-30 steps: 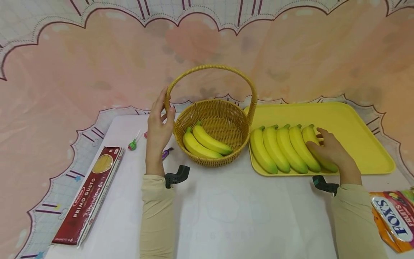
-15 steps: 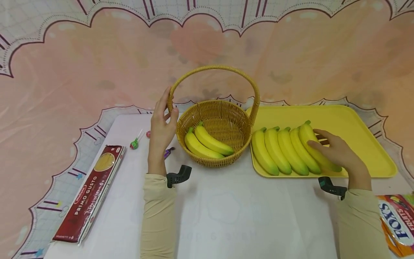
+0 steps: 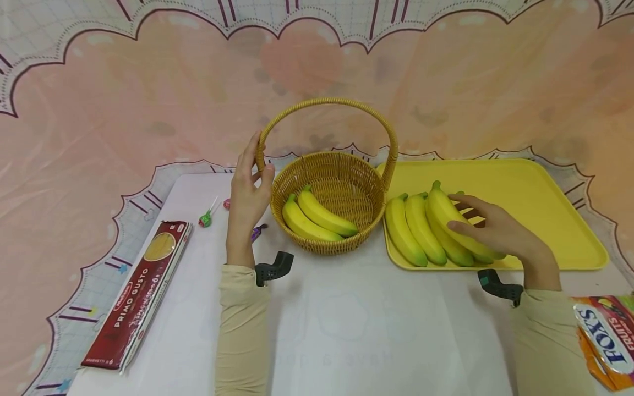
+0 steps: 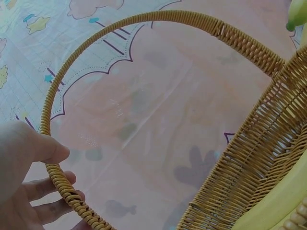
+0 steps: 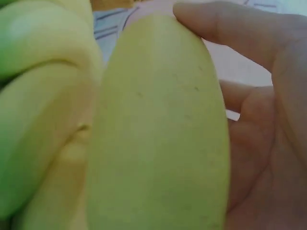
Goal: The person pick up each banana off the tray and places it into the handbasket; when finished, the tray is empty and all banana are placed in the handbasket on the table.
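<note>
My left hand (image 3: 249, 192) grips the left side of the arched handle of a wicker basket (image 3: 329, 246); in the left wrist view the thumb and fingers wrap the handle (image 4: 61, 179). Inside the basket two bananas (image 3: 327, 215) lie side by side at the lower left. My right hand (image 3: 500, 228) holds a banana (image 3: 448, 214) between thumb and fingers, raised over the row of bananas (image 3: 405, 231) on the yellow tray (image 3: 545, 220). This held banana fills the middle of the right wrist view, and it partly covers the ones beneath it.
Left on the white table (image 3: 337, 330) lie a red spaghetti pack (image 3: 141, 297), a green lollipop (image 3: 205, 220), a red lollipop (image 3: 227, 204) and a purple-wrapped candy (image 3: 257, 232). An orange candy bag (image 3: 606, 335) sits at the right edge. The basket stands against the tray's left end.
My right hand has lifted the rightmost banana of the row and carried it left over the others. My left hand stays on the basket handle.
</note>
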Action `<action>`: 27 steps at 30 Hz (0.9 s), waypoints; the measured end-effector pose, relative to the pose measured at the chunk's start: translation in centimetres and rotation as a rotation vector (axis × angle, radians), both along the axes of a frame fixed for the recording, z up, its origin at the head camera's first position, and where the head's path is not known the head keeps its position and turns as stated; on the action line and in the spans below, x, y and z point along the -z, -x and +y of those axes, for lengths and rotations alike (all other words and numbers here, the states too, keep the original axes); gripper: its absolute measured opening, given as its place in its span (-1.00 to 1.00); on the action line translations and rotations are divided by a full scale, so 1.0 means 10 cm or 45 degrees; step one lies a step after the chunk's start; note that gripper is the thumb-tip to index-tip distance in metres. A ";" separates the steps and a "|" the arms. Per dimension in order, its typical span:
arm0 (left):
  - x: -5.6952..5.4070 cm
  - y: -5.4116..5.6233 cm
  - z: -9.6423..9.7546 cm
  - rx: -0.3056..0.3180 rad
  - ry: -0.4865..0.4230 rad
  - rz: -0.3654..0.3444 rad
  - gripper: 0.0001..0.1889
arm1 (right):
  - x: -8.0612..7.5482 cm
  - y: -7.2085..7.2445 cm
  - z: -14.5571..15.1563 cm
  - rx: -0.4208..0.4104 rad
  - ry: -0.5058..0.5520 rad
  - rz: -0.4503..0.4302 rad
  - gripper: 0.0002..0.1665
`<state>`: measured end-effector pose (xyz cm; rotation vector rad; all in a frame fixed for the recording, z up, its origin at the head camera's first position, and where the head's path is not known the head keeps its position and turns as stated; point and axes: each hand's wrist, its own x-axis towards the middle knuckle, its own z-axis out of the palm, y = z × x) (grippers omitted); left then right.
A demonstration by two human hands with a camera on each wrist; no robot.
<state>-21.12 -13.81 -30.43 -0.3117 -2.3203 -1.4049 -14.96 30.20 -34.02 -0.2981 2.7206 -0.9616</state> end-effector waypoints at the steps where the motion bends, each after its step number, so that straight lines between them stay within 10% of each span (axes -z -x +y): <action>1: 0.00 0.00 0.00 -0.001 0.001 -0.002 -0.39 | 0.00 0.01 -0.03 -0.018 0.018 -0.001 -0.19; 15: -0.04 0.00 -0.01 -0.014 0.018 -0.020 -0.39 | -0.08 0.06 -0.55 -0.276 0.118 0.047 -0.18; 27: 0.00 -0.01 0.00 -0.011 0.032 -0.017 -0.40 | -0.07 0.18 -1.02 -0.263 0.127 0.168 -0.27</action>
